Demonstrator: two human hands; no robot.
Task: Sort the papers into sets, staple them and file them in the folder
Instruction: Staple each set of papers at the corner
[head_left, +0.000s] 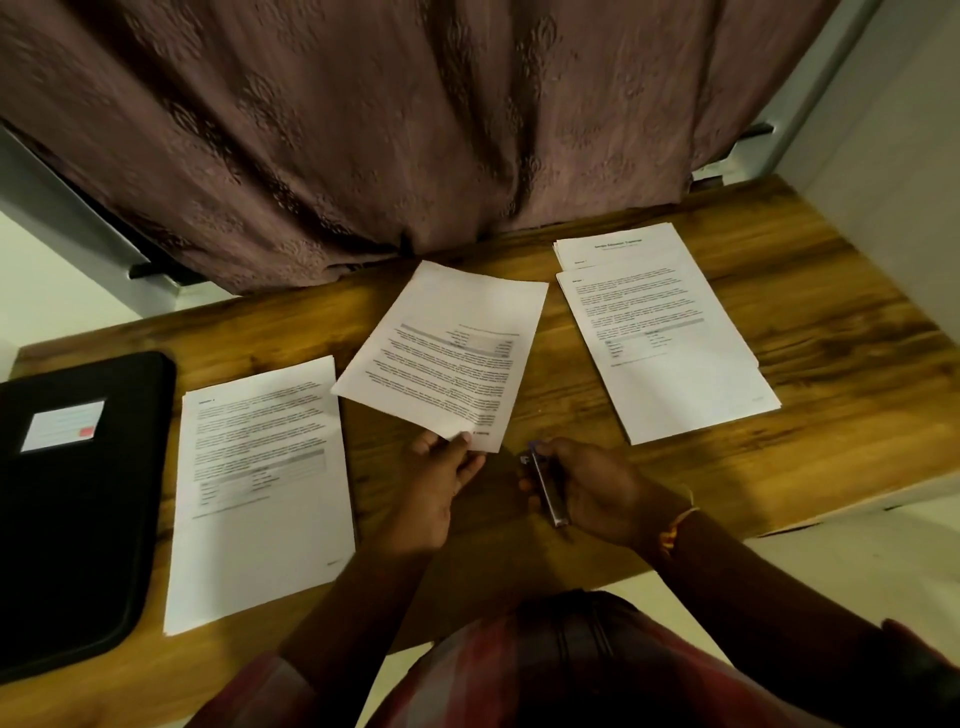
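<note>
My left hand (441, 478) pinches the near corner of a printed paper set (447, 348) in the middle of the wooden table (831, 332); its text faces away from me. Just right of that corner, my right hand (592, 488) grips a small metal stapler (546, 488). The stapler's nose points at the corner, a small gap apart from it. Another paper set (260, 488) lies flat at the left. A third set (670, 353) lies at the right, overlapping a further sheet stack (618, 247) behind it. A black folder (72, 509) with a white label lies at the far left.
A brown patterned curtain (415, 130) hangs over the table's far edge. A grey wall panel (883, 130) stands at the right end of the table. The near table edge runs just in front of my body.
</note>
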